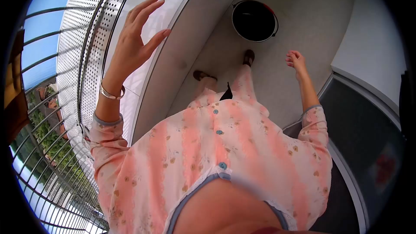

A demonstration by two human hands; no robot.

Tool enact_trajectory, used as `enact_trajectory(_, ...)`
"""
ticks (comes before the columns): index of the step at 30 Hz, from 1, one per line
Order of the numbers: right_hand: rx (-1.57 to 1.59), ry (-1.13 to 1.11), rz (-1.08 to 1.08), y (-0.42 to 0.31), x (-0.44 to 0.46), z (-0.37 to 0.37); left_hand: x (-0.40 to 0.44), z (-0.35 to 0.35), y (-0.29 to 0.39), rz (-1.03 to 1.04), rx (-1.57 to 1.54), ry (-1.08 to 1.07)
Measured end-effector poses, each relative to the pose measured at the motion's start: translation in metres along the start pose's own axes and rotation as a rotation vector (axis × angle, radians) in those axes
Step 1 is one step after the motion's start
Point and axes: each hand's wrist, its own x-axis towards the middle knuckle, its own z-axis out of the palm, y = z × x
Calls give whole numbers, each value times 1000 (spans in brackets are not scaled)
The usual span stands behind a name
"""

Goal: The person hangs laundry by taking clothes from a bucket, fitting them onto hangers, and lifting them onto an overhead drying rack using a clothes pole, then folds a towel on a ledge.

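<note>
At the far left, dark bars (46, 39) cross a view of sky, greenery and roofs, with a perforated white panel (82, 21) beside them. The left hand (138, 39), a silver bangle (112, 92) at its wrist, is raised over the pale low wall (167, 56); its fingers are extended, the thumb spread well away from them, and they grip nothing. Next come two dark shoes (204, 76) and the striped, floral pink shirt (195, 143) with blue buttons. Beyond the shoes, the black bucket (255, 21) stands upright on the grey floor (303, 13), its round mouth facing up and its long axis vertical; its handle follows the right side of the rim, red along the upper right. Right of the bucket and apart from it, the right hand (296, 60) has its fingers curled inward; whether their tips press together, I cannot tell. A dark, framed glass panel (364, 125) closes the right side.
</note>
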Motion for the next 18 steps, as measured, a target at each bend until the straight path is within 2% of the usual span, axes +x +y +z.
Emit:
enact_trajectory(3, 3, -89, 148, 51, 40, 0, 67, 48, 1, 62, 179, -75)
enact_trajectory(5, -17, -158, 206, 69, 72, 11, 106, 76, 0, 47, 425, -13)
enact_trajectory(8, 46, -225, 278, 99, 140, 35, 143, 96, -6, -91, 513, -2)
enact_trajectory(10, 93, -207, 405, 116, 179, 63, 137, 97, -13, -193, 576, -71)
enact_trajectory(14, 205, -208, 483, 156, 270, 94, 138, 116, -20, -286, 522, -33)
enact_trajectory(16, 236, -130, 545, 166, 323, 114, 139, 125, -26, -284, 535, -26)
enact_trajectory(18, 245, -99, 591, 182, 375, 124, 114, 111, -40, -359, 607, -54)
